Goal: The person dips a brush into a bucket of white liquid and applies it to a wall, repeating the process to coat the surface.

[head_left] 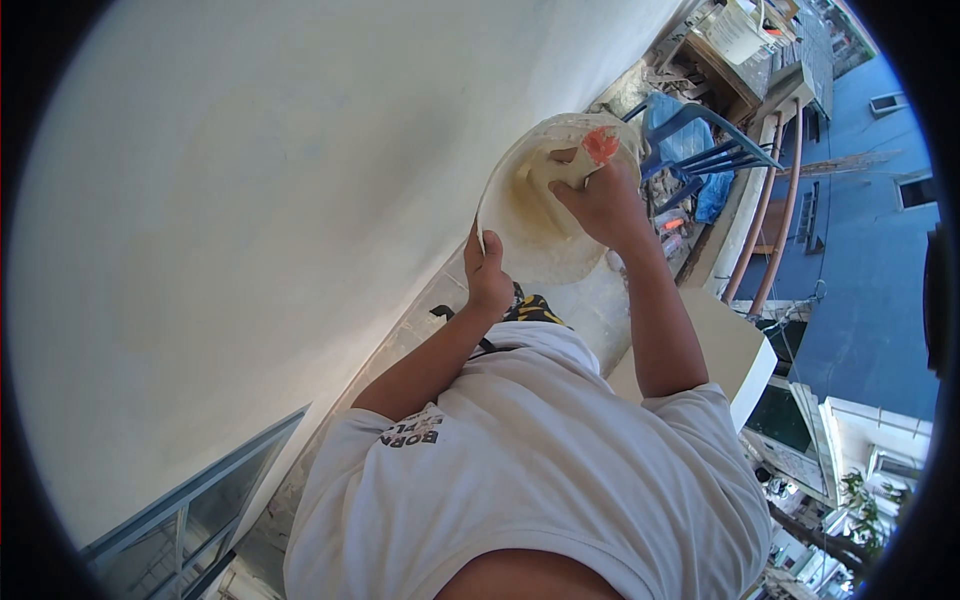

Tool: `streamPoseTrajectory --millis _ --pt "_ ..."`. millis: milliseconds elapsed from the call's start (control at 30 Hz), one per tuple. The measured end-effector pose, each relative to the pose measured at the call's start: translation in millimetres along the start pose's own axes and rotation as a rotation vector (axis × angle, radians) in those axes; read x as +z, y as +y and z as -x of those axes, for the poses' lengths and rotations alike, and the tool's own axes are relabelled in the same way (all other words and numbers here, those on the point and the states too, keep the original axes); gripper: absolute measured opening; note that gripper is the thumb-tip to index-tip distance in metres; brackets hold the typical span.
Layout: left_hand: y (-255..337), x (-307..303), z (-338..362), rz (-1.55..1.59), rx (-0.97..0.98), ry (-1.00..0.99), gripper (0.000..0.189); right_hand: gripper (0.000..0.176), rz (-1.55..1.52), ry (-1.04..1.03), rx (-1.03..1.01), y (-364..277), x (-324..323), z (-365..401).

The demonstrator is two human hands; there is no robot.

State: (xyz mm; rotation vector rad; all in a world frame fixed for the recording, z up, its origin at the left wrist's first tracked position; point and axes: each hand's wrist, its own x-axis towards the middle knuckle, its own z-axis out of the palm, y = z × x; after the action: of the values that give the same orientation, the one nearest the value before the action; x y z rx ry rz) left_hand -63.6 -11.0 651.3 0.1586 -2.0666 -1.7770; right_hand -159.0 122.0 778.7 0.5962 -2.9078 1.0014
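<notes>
A wide whitish basin (570,262), its inside smeared with yellowish, paste-like residue, is in front of my body, tilted with its opening toward me. My left hand (488,275) is closed on the basin's near-left rim, thumb over the edge. Over the basin's inside, my right hand (602,205) is wrapped round a pale tool (580,168) with a red, worn-looking end (601,145). The tool's other end points down into the basin; its exact kind cannot be made out, and my fingers partly hide it.
A plain white wall (250,200) rises close on the left, with a metal-framed window (200,510) low down. Beyond the basin stand a blue plastic chair (690,135), debris, and a white bucket (735,35). A ledge with brown pipes (775,220) runs along the right.
</notes>
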Motion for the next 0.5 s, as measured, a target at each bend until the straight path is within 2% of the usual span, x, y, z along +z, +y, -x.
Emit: streamPoseTrajectory --millis 67,100,167,200,300,367,400,500 --pt "6 -1 -6 0.377 -0.281 -0.002 0.051 0.033 -0.114 0.031 0.049 -5 -7 10" --pt "6 0 -8 0.372 -0.269 -0.011 0.051 0.033 -0.119 0.045 0.048 -3 -7 15" --pt "0 1 -9 0.692 -0.422 -0.003 0.059 0.031 -0.293 0.07 -0.168 7 1 28" --pt "-10 -1 -10 0.765 -0.477 -0.044 0.06 0.031 -0.301 0.086 -0.163 15 4 34" --pt "-25 -4 -9 0.763 -0.563 -0.072 0.061 0.031 -0.345 0.062 -0.237 43 9 47" --pt "-27 -3 -8 0.728 -0.591 -0.088 0.062 0.032 -0.471 0.075 -0.068 59 14 55" --pt "-26 -3 -8 0.736 -0.652 -0.073 0.062 0.03 -0.541 0.167 -0.025 64 17 58" --pt "-27 5 -12 0.722 -0.74 -0.06 0.063 0.031 -0.639 0.159 0.083 86 22 61"
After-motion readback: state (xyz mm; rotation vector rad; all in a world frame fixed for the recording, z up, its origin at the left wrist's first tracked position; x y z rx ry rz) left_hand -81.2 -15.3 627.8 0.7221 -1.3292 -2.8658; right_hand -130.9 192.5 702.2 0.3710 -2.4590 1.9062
